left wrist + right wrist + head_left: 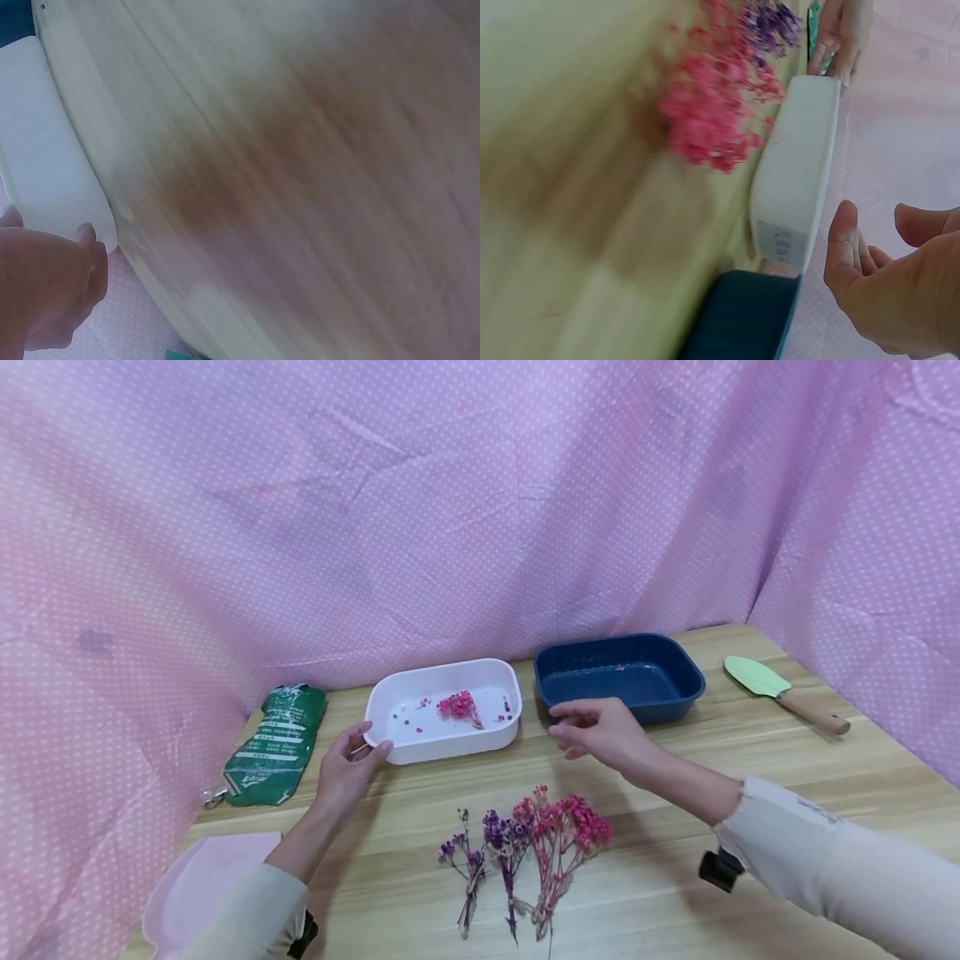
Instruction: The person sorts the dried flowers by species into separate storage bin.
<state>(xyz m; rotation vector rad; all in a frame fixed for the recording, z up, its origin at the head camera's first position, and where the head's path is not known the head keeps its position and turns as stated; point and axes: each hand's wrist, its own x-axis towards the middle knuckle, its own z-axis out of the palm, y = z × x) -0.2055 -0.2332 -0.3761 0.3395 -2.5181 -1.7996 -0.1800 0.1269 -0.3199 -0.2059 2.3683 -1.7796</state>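
At its near left corner, my left hand (351, 770) holds the white rectangular basin (450, 748), thumb and fingers at the rim. A sprig of pink dried flowers (459, 706) and several small loose buds lie inside that basin. My right hand (600, 735) hovers with loosely bent fingers and nothing in them, in front of the dark blue basin (667, 710). In the right wrist view its thumb and fingertips (845, 214) stand apart. Nearer on the table lie dried flower bunches: purple ones (508, 835) and a pink one (573, 822).
A green printed packet (273, 747) lies at the left, with a pale pink flat piece (210, 885) nearer the front. A trowel (757, 677) with a light green blade and wooden handle rests at the far right. Pink dotted cloth (480, 527) hangs behind the table.
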